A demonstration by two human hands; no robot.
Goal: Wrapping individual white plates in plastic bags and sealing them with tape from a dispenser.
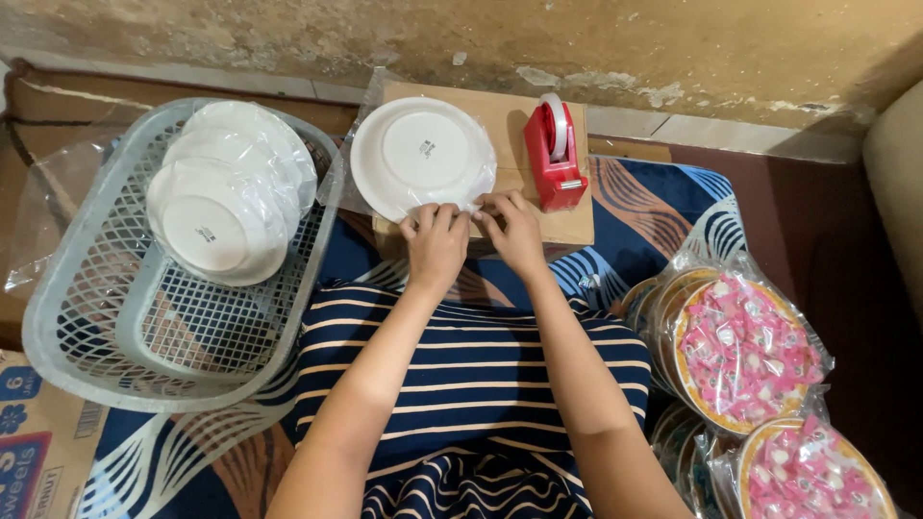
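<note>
On the patterned blue floor mat (663, 192), the biggest thing is a grey plastic basket (87, 317) at the left, tilted toward the wall, with a stack of wrapped white plates (226, 207) leaning inside its upper part. Loose clear plastic (53, 207) spills over the basket's far left rim. At the right edge, stacks of round trays filled with pink and white sweets (740, 351) sit in clear wrap, one pile near the knee and another lower down. A flat piece of brown cardboard (572, 226) lies straight ahead against the wall, and on it rests a white plate (420, 156), upside down and covered in clear film. Just beside the plate, to its right and also on the cardboard, stands a red tape dispenser (556, 154) with a roll of clear tape on top. Both hands meet at the plate's near edge: the left hand (435, 238) has its fingers curled, pinching the film at the rim, and the right hand (511, 226), touching the left, is likewise closed with fingertips pressing the wrap down there.
</note>
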